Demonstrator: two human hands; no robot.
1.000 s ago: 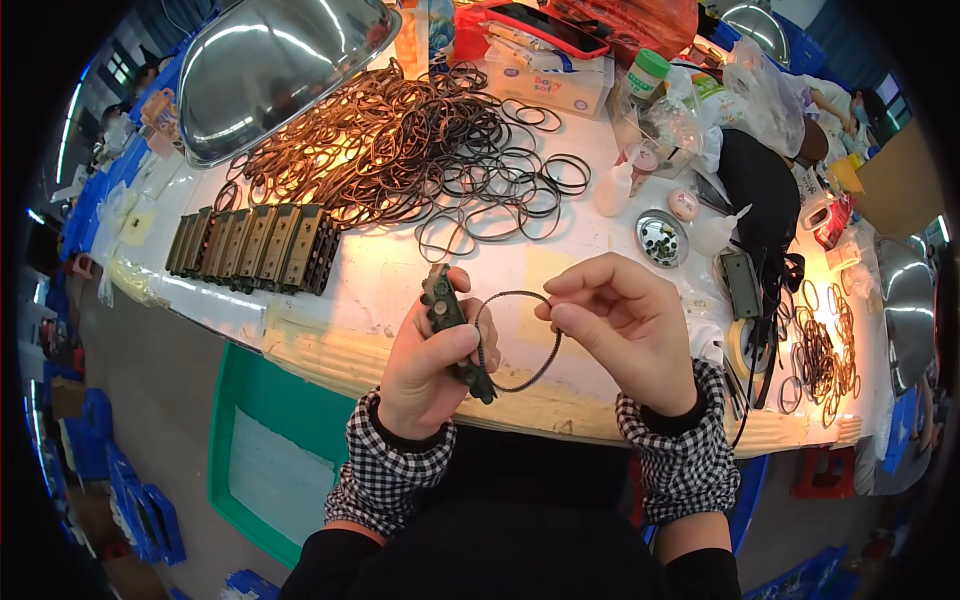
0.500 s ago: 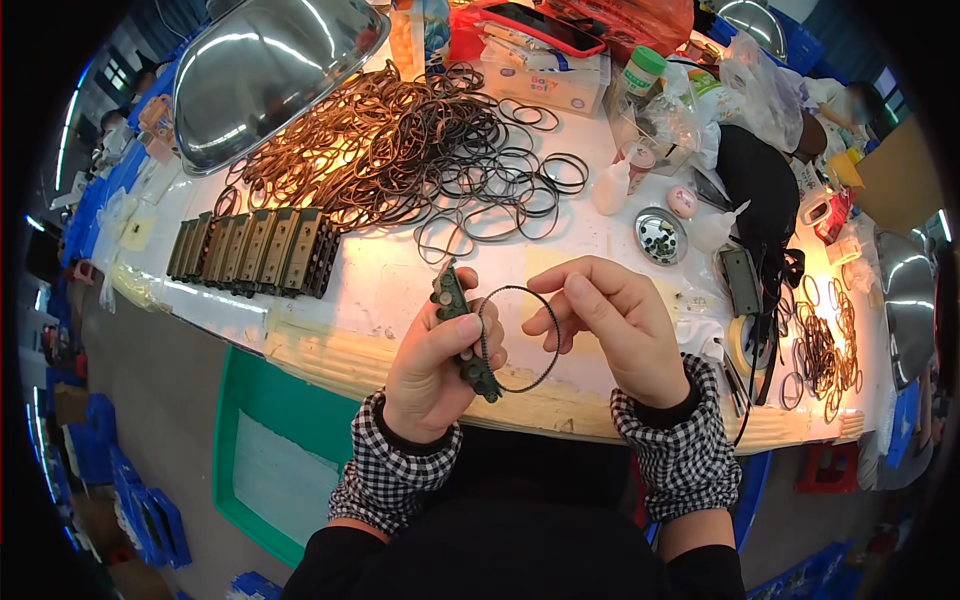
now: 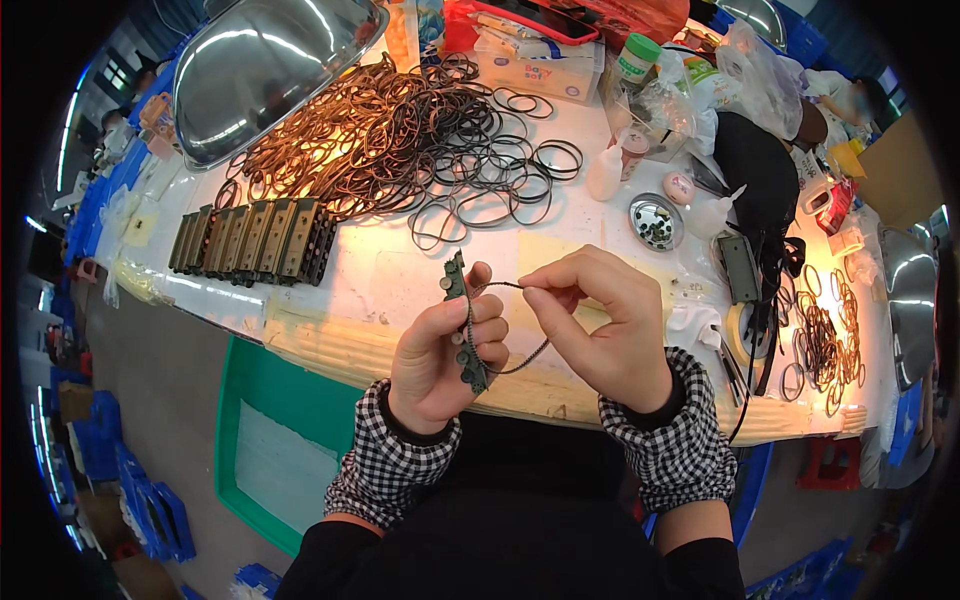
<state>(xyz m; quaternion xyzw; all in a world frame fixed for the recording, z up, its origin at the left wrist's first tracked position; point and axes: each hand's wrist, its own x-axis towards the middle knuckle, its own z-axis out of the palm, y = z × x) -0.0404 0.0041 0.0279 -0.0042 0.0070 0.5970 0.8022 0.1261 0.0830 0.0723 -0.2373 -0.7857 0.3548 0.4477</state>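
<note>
Upright in my left hand is a narrow dark green toy-vehicle chassis with small round wheels along its side. My fingers close around its middle and hide part of it. A thin black toothed rubber track loop runs along the chassis and bows out to the right. Thumb and forefinger of my right hand pinch the upper right of that loop. Both hands are above the front edge of the table.
A large heap of loose track loops lies under a metal lamp shade. Several green chassis stand in a row at left. At right are a dish of small parts, a white squeeze bottle and a tape roll. Below sits a green bin.
My right hand has moved slightly left and closed its fingertips on the track loop, which was hanging free of it. The loop's shape is pulled flatter. The left hand still holds the chassis.
</note>
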